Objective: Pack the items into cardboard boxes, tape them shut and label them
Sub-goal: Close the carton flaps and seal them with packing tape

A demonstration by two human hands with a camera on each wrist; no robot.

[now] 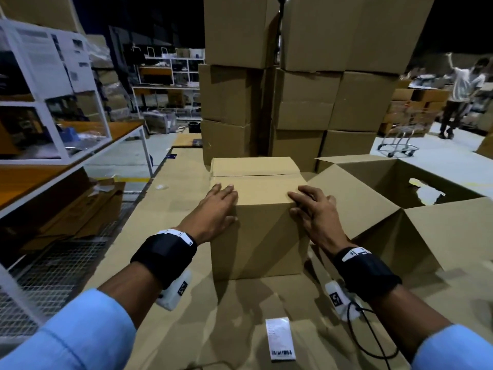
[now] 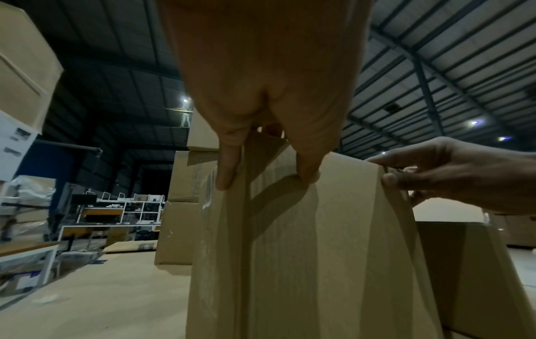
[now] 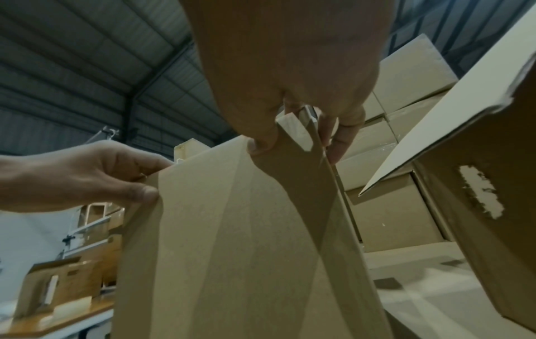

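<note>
Head view: a closed plain brown cardboard box (image 1: 257, 209) stands at frame centre on a cardboard-covered worktop (image 1: 186, 303). The left hand (image 1: 213, 209) and right hand (image 1: 313, 212) clasp its near top corners, fingers on top and thumbs on the front. An open brown cardboard carton (image 1: 400, 209) stands just right; a white barcoded label strip (image 1: 281, 339) lies at lower centre.

Left wrist view: the left hand's fingers (image 2: 229, 169) curl over the box's edge.

Right wrist view: the right hand's thumb (image 3: 261, 142) presses the box's front.

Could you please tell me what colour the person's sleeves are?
Light blue sleeves, clearest in the head view.
</note>
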